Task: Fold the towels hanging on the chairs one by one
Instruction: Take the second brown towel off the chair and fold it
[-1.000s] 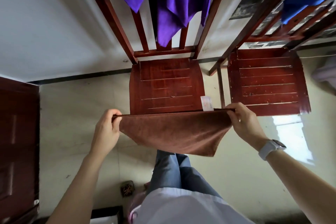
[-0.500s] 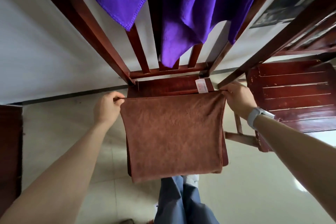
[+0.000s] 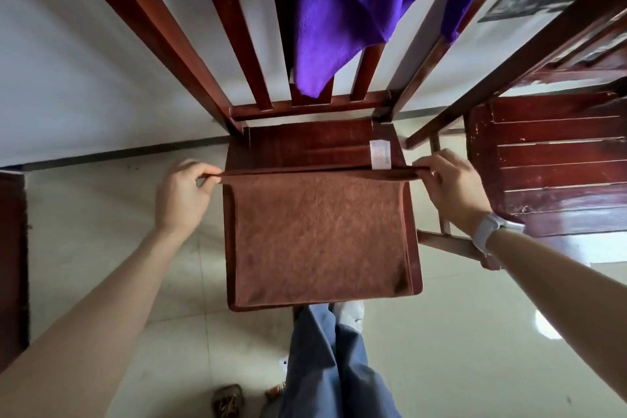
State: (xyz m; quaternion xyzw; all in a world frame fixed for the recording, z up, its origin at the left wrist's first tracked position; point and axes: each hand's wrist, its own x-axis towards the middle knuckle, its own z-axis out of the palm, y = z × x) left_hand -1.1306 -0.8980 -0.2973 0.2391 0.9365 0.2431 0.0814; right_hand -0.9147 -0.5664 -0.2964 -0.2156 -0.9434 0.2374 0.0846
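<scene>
Holding brown towel (image 3: 319, 234) by its top corners over the chair seat (image 3: 305, 149).
Left hand (image 3: 181, 195) and right hand (image 3: 453, 192) fingers pinch the folded edge; soft, light, limp cloth, best gripped at corners. Purple towel (image 3: 339, 17) waits on chair back.

Head view: looking steeply down, close over chair seat (image 3: 305, 146); chair back at 12 o'clock.

You can read no text here: the white care tag (image 3: 380, 154) at the upper right corner of the brown towel (image 3: 319, 234) carries print too blurred to make out.
</scene>
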